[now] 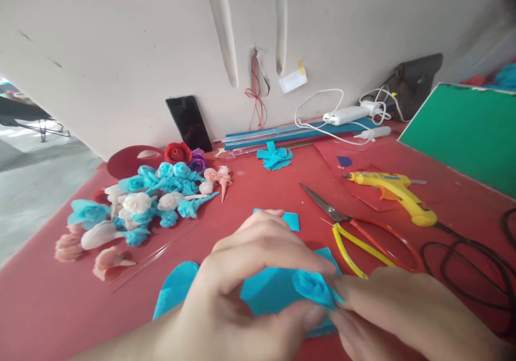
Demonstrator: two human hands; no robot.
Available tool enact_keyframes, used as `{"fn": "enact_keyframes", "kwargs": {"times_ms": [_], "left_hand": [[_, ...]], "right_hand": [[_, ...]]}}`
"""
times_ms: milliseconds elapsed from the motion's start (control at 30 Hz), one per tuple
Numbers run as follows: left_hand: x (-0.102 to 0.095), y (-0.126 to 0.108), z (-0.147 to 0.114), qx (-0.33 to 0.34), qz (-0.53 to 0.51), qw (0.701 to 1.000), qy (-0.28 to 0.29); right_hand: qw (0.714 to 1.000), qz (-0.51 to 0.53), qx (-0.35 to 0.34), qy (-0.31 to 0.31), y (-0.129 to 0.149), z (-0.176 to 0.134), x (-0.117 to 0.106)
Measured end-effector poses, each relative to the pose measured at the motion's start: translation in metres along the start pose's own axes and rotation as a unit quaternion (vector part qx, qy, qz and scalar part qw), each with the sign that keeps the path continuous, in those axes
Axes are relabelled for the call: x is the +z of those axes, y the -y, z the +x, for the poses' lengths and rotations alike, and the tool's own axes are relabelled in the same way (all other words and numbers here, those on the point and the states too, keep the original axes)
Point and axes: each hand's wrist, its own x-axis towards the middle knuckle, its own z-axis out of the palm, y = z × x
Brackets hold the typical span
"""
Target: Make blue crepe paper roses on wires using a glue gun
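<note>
A small blue crepe paper rose (312, 288) is held low in front of me, its rolled petals facing left. My left hand (258, 280) curves around it, with the index finger and thumb at its upper and lower edges. The twisted base of the rose is pinched between the fingertips of my right hand (395, 307). Beneath both hands lie blue crepe paper pieces (266, 291), partly hidden. Another rounded blue piece (177, 283) shows left of my left wrist, and a small blue square (291, 221) lies beyond my knuckles.
Finished paper flowers (137, 202) are heaped at left. Scissors (332, 210), yellow-handled pliers (350, 251) and a yellow glue gun (395, 189) with a black cord lie at right. A phone (188, 123) leans on the wall. Blue strips (274, 157) and a green board (463, 135) are farther back.
</note>
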Motion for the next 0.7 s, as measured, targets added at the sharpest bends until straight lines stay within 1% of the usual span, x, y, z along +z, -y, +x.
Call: {"fn": "enact_keyframes", "kwargs": {"times_ms": [100,233,400,467,533,633,700], "left_hand": [[-0.004,-0.001,0.001,0.04,0.044,0.998,0.037],[-0.009,-0.005,0.002,0.06,0.095,0.99,0.085],[-0.018,-0.014,0.011,0.101,0.207,0.962,0.148],[-0.019,-0.015,0.012,0.113,0.237,0.953,0.155],[-0.019,-0.014,0.011,0.123,0.254,0.949,0.143],[-0.019,-0.008,0.004,0.114,0.257,0.953,0.115],[-0.019,-0.004,0.0,0.105,0.25,0.956,0.114]], "right_hand": [[1.0,-0.001,0.006,0.002,0.004,-0.001,-0.004],[0.999,-0.009,0.038,0.007,0.005,-0.003,-0.006],[0.998,-0.03,0.03,0.052,0.004,-0.005,-0.005],[0.997,-0.006,0.044,0.067,0.005,-0.004,-0.006],[0.992,0.047,0.079,0.085,0.006,-0.003,-0.007],[0.976,0.119,0.147,0.109,0.008,-0.001,-0.01],[0.97,0.131,0.164,0.126,0.009,-0.001,-0.011]]}}
